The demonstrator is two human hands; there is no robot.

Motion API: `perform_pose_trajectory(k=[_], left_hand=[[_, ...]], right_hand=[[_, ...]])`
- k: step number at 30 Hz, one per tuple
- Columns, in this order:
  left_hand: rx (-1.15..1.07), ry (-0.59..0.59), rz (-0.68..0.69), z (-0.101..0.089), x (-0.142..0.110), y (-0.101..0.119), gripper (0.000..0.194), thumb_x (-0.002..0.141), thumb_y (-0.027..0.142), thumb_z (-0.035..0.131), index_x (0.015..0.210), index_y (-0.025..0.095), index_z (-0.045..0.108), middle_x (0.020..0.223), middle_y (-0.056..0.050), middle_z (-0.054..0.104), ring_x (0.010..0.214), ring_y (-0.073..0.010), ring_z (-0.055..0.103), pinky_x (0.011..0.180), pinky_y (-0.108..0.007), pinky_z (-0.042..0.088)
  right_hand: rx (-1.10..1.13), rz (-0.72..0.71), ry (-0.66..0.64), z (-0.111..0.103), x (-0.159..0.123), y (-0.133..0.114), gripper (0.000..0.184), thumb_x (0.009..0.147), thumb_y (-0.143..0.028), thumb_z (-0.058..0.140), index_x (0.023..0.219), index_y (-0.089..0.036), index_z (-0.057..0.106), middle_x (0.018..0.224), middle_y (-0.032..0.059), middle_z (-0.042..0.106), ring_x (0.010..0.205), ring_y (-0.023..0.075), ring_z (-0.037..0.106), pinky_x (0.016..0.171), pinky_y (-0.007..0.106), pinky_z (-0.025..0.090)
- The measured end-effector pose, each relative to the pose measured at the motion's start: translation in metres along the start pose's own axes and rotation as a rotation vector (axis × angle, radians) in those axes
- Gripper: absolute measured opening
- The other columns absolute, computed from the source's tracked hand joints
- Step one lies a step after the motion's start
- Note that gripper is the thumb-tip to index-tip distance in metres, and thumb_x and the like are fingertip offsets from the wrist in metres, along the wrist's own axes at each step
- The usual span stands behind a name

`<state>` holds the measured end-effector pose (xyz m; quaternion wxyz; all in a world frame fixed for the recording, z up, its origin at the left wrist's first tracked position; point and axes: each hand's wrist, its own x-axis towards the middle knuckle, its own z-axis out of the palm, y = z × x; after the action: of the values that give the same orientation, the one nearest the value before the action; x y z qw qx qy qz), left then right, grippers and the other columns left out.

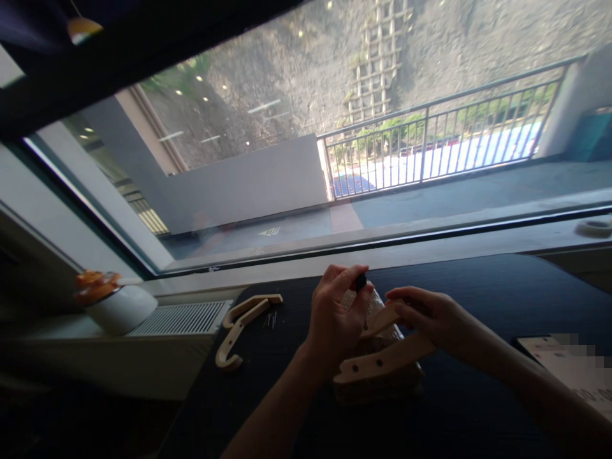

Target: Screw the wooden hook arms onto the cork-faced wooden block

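My left hand (337, 312) is closed around a small black-handled screwdriver (361, 282), its thin shaft mostly hidden by my fingers. Its tip end is at a curved pale wooden piece (382, 320), which my right hand (425, 312) pinches by its far end. Below that, a second wooden piece (366, 368) with two dark holes lies at a slant, its right end under my right hand. Both wooden pieces are over a block wrapped in clear plastic (377, 390). Whether a screw sits under the tip is hidden.
Two hook-shaped wooden pieces (234, 338) lie at the dark table's (478, 287) left, beside several small screws (271, 320). A phone (530, 347) rests at the right. A white pot (122, 309) stands on the sill by a vent grille (182, 317), below a large window.
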<state>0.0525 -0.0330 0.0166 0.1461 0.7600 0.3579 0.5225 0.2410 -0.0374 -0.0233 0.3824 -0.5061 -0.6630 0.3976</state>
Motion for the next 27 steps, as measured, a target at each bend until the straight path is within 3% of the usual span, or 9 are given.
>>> perform_pose_trajectory(k=[7,12,18,27], left_hand=[[0.025,-0.051,0.003,-0.0047,0.0016,0.0025,0.029,0.085,0.013,0.051,0.112,0.018,0.06,0.096,-0.005,0.056,0.088,-0.0145,0.055,0.082,-0.028,0.047],[0.044,-0.001,-0.01,-0.0024,0.0012,-0.0014,0.027,0.08,0.021,0.063,0.107,0.02,0.064,0.091,-0.003,0.053,0.078,-0.0128,0.054,0.073,-0.027,0.049],[0.047,0.039,-0.025,-0.001,-0.0018,-0.0039,0.032,0.08,0.019,0.063,0.112,0.021,0.058,0.088,-0.001,0.055,0.075,-0.0114,0.054,0.071,-0.025,0.048],[0.044,0.026,-0.004,-0.0041,-0.0034,-0.0036,0.018,0.081,0.02,0.06,0.097,0.019,0.054,0.085,-0.002,0.057,0.074,-0.012,0.055,0.07,-0.026,0.05]], right_hand=[[-0.015,-0.018,0.006,-0.0008,0.0006,0.0029,0.041,0.081,-0.048,0.054,0.106,-0.018,0.066,0.087,0.0051,0.071,0.074,0.0205,0.065,0.061,0.028,0.051],[-0.072,-0.01,-0.015,-0.0033,0.0,0.0017,0.042,0.08,-0.05,0.053,0.105,-0.017,0.065,0.084,0.0053,0.071,0.073,0.0209,0.065,0.059,0.028,0.051],[-0.078,-0.004,0.01,-0.0022,0.0004,0.0009,0.044,0.079,-0.051,0.054,0.105,-0.018,0.066,0.085,0.006,0.072,0.074,0.0213,0.066,0.06,0.028,0.051],[-0.142,-0.021,0.045,-0.0031,0.0012,0.0064,0.045,0.077,-0.055,0.056,0.103,-0.019,0.068,0.088,0.0074,0.072,0.075,0.0241,0.066,0.058,0.031,0.052]])
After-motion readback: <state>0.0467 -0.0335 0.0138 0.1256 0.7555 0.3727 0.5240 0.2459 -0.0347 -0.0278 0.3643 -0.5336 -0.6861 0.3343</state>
